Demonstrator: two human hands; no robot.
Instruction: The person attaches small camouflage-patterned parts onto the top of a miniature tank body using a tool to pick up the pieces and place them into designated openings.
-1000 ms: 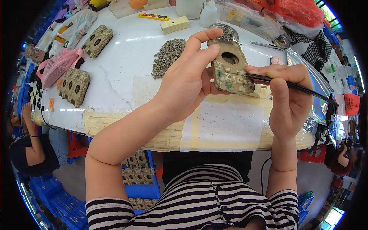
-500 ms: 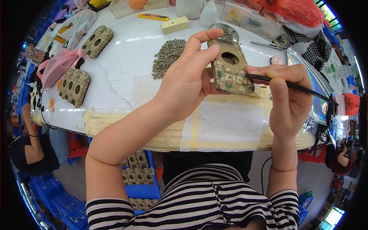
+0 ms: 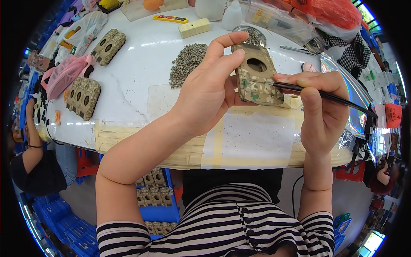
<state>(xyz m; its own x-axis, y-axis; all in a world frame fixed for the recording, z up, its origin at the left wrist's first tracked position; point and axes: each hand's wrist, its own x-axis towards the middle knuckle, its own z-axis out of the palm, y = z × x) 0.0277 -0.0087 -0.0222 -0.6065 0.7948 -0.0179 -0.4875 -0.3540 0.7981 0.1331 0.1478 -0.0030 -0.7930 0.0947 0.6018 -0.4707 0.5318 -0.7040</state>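
My left hand (image 3: 205,85) grips a camouflage-patterned casing (image 3: 262,88) by its left edge, thumb on its face near an oval opening. The casing is tilted, held above the near side of the table. Pinched between the thumb and fingers of my right hand (image 3: 323,103) is a pair of dark tweezers (image 3: 329,98). Their tips reach the casing's face just below the oval opening; whether they hold a tiny part is too small to tell. Beyond my left hand lies a heap of small metallic parts (image 3: 188,62), and a round dish (image 3: 257,37) holds more.
More camouflage casings (image 3: 84,98) stand at the left beside a pink mesh item (image 3: 64,79). A cream block (image 3: 195,28), a yellow cutter (image 3: 171,19) and a white bottle (image 3: 233,16) lie toward the back. White paper (image 3: 252,139) is taped at the front edge. A co-worker (image 3: 36,171) sits far left.
My hands, the casing and the tweezers stay almost in place. At the far left, the co-worker's arm has moved up.
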